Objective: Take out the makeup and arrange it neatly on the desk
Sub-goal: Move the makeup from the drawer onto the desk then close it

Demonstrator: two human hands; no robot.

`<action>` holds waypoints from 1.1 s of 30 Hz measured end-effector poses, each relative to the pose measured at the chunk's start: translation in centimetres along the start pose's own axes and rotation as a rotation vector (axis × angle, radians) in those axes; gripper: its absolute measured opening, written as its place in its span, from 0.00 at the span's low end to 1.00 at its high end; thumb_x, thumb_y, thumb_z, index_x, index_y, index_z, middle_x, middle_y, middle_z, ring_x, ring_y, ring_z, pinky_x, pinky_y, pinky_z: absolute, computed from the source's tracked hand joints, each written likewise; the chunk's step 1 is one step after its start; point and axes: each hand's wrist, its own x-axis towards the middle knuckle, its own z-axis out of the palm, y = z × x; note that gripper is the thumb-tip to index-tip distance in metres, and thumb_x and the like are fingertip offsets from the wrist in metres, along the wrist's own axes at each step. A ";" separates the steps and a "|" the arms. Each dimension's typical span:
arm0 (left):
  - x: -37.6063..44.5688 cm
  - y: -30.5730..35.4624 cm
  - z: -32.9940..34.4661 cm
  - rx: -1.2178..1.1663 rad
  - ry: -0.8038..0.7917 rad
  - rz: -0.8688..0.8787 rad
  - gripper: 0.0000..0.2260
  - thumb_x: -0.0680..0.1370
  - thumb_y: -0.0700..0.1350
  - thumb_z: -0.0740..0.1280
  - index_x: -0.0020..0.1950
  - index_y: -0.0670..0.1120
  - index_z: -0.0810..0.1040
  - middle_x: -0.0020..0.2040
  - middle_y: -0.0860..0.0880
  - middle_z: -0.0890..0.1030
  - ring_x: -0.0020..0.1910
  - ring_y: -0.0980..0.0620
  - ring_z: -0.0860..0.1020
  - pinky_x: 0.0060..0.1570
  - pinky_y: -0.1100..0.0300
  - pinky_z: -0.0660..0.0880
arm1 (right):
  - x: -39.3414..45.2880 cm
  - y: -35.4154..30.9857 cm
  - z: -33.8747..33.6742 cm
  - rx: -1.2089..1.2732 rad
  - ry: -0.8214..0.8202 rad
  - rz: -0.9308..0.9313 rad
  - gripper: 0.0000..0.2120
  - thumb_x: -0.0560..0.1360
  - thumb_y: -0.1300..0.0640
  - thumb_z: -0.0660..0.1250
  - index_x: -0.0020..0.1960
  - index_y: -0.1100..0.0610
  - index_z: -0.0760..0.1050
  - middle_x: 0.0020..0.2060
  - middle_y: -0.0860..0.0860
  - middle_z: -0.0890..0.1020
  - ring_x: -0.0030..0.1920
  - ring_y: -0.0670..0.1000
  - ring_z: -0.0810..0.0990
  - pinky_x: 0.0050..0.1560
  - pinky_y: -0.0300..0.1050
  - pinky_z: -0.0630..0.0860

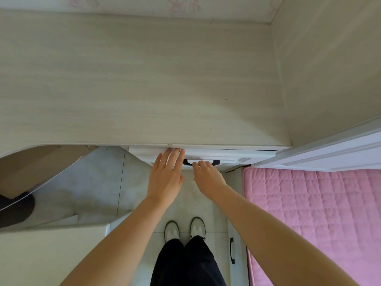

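Observation:
A pale wood-grain desk (134, 79) fills the upper half of the view, bare on top. Under its front edge is a white drawer (237, 154) with a dark handle (214, 162). My left hand (166, 176) lies flat with straight fingers, its fingertips touching the drawer front just left of the handle. My right hand (207, 178) has its fingers curled round the handle's left part. The drawer looks closed or barely out, and nothing inside it shows. No makeup is visible.
A pink quilted bed (313, 219) lies at the right, close to the desk. A white cabinet door with a dark handle (232, 250) stands by my right leg. A brown box (41, 168) and a dark object (14, 209) sit under the desk at left. My shoes (184, 229) stand on a pale tiled floor.

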 end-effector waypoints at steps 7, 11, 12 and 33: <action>0.1 0.5 0.7 0.026 0.073 -0.005 0.30 0.68 0.36 0.69 0.70 0.40 0.70 0.62 0.42 0.75 0.60 0.41 0.68 0.61 0.45 0.71 | -0.6 -0.2 0.5 0.027 0.019 0.003 0.21 0.77 0.60 0.63 0.68 0.61 0.62 0.62 0.58 0.71 0.62 0.56 0.70 0.65 0.45 0.65; -0.6 0.6 1.1 0.038 0.116 -0.009 0.28 0.68 0.35 0.68 0.69 0.42 0.71 0.59 0.44 0.75 0.54 0.42 0.70 0.59 0.47 0.71 | -1.6 -0.4 1.1 0.052 0.021 0.003 0.21 0.76 0.60 0.64 0.67 0.61 0.62 0.62 0.57 0.71 0.62 0.56 0.70 0.65 0.44 0.65; -0.7 0.5 1.1 0.029 0.116 -0.013 0.28 0.68 0.35 0.68 0.68 0.43 0.72 0.59 0.45 0.76 0.53 0.41 0.71 0.58 0.48 0.72 | -1.9 -0.5 1.3 0.054 0.023 -0.002 0.23 0.76 0.60 0.65 0.68 0.61 0.62 0.63 0.57 0.71 0.63 0.56 0.69 0.66 0.44 0.65; -3.0 -1.4 0.3 0.015 -0.017 0.010 0.22 0.70 0.43 0.75 0.63 0.45 0.78 0.50 0.46 0.81 0.50 0.43 0.79 0.58 0.48 0.73 | -9.2 -2.1 1.3 0.186 0.151 -0.070 0.29 0.73 0.67 0.65 0.72 0.64 0.62 0.66 0.58 0.72 0.68 0.57 0.69 0.69 0.46 0.64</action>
